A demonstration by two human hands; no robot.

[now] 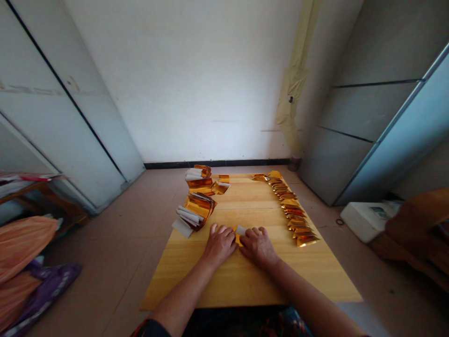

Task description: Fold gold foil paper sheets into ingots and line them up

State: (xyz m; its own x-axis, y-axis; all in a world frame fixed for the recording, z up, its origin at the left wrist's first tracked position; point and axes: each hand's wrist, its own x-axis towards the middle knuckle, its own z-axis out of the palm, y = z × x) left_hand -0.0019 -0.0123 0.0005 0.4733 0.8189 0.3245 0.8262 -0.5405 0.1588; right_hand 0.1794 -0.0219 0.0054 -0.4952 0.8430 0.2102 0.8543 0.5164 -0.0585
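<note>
A small sheet of gold foil paper [237, 239], with a whitish side showing at its far end, lies on the wooden table between my hands. My left hand [220, 243] has its fingers closed on the sheet's left edge. On the other side my right hand [258, 245] grips the right edge, fingers bent over it. Much of the sheet is hidden under the fingers. Beyond my left hand rest curled stacks of gold foil paper [199, 206] with pale undersides. Folded gold pieces [294, 213] stand in an overlapping row along the table's right side.
The wooden table [252, 285] stands before a white wall [210, 93]. A grey cabinet [351, 107] is at the right, with a white box [366, 220] on the floor beside it. Orange and purple bags [28, 262] lie at the left.
</note>
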